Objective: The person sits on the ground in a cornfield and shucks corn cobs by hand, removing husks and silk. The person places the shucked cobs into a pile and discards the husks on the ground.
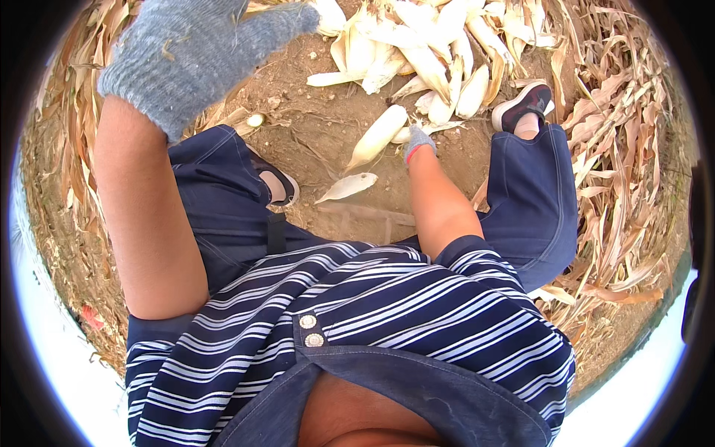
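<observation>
My left hand (173, 61), in a grey knit glove, is raised close to the camera at the upper left. Its thumb points right, while the other fingers run past the top edge, so anything in them is hidden. Low over the soil, my right hand (420, 144) wears a grey glove with a red cuff. It is at a husk-covered ear of corn (401, 135), and its grip is too small to make out. A larger pale ear of corn (377, 137) lies just left of it. A loose husk leaf (346, 187) rests nearer my body.
A pile of pale corn ears and husks (424, 44) covers the ground ahead. Dry corn stalks and leaves (620, 139) lie along the right, with more dry leaves (84, 128) at left. A cut stalk end (256, 120) shows near my left shoe (282, 184).
</observation>
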Demonstrator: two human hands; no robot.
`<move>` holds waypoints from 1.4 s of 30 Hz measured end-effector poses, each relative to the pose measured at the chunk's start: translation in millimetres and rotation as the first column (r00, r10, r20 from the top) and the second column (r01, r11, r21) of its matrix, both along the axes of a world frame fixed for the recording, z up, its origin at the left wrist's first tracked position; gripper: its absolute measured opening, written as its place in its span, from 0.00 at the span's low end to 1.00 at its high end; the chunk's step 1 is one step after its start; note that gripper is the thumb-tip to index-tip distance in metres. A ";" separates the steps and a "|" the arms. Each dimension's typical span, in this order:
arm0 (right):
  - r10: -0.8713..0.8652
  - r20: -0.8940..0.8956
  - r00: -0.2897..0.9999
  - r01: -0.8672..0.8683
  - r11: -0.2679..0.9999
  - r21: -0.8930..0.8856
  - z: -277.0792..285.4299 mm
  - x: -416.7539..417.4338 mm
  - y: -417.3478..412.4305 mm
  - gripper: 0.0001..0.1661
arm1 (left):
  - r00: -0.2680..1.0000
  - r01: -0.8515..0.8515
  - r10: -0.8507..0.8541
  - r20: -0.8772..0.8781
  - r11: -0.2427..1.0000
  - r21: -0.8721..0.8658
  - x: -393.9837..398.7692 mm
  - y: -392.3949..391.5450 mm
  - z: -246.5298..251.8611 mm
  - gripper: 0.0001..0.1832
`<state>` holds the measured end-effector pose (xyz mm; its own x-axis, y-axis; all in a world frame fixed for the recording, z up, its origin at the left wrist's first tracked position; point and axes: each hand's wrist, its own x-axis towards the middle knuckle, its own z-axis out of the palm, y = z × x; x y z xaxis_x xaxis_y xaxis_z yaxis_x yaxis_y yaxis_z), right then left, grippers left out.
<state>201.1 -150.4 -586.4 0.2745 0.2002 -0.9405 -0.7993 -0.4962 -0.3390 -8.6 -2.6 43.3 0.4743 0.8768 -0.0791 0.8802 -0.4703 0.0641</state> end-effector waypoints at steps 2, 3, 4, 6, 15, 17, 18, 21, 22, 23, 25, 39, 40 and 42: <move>0.133 -0.006 0.991 -0.133 0.991 -0.027 6.4 -1.7 13.2 0.32 | 0.998 0.044 -0.045 0.037 0.999 0.016 -18.3 10.6 -14.8 0.22; 0.117 0.002 0.993 -0.117 0.992 -0.045 16.7 0.7 12.5 0.32 | 0.992 0.109 -0.110 0.069 0.994 0.019 -17.9 21.7 -23.6 0.22; 0.099 0.005 0.995 -0.099 0.993 -0.065 25.7 2.2 11.1 0.32 | 0.974 0.193 -0.202 0.099 0.977 0.086 -19.8 19.8 -30.0 0.22; 0.104 -0.028 0.994 -0.105 0.992 -0.068 109.5 -22.0 33.0 0.32 | 0.978 0.168 -0.183 0.103 0.976 0.138 -32.3 9.2 -35.6 0.23; -0.382 -0.500 0.778 0.460 0.887 0.037 170.7 -83.3 53.3 0.19 | 0.979 0.133 -0.095 0.179 0.968 -0.214 -26.8 29.6 -19.1 0.20; -0.276 -0.621 0.734 0.433 0.894 0.115 215.8 -109.6 67.2 0.16 | 0.977 0.180 -0.177 0.121 0.983 -0.016 -35.8 31.7 -31.4 0.21; -0.170 -0.644 0.746 0.375 0.906 0.195 245.7 -119.2 75.0 0.16 | 0.964 0.212 -0.225 0.139 0.972 0.103 -41.2 33.1 -45.5 0.23; 0.252 -0.579 0.776 0.192 0.779 0.597 321.8 -138.1 92.3 0.19 | 0.944 0.227 -0.273 0.186 0.945 0.236 -60.8 36.9 -42.0 0.24; 0.363 -0.502 0.785 0.137 0.689 0.711 337.8 -134.9 97.5 0.21 | 0.942 0.182 -0.240 0.234 0.953 0.244 -63.0 37.0 -40.3 0.23; 0.460 -0.410 0.787 0.082 0.581 0.810 352.8 -129.4 102.6 0.23 | 0.936 0.139 -0.209 0.283 0.958 0.249 -63.9 37.3 -34.7 0.23; 0.565 -0.175 0.806 -0.079 0.396 0.915 396.5 -113.6 107.4 0.26 | 0.906 0.100 -0.201 0.371 0.957 0.274 -67.8 39.5 -26.9 0.19; 0.514 0.760 0.398 -0.897 0.047 0.439 574.9 -47.1 85.9 0.33 | 0.424 0.283 0.147 0.893 0.916 -0.285 -21.8 26.7 -24.3 0.18; 0.477 0.741 0.472 -0.866 0.091 0.492 566.3 -54.2 87.5 0.32 | 0.460 0.189 0.168 0.872 0.941 -0.281 -20.5 26.1 -26.5 0.18; 0.435 0.793 0.426 -0.904 0.186 0.384 576.8 -68.1 88.2 0.30 | 0.356 0.156 0.248 0.901 0.935 -0.319 -16.9 29.4 -31.4 0.18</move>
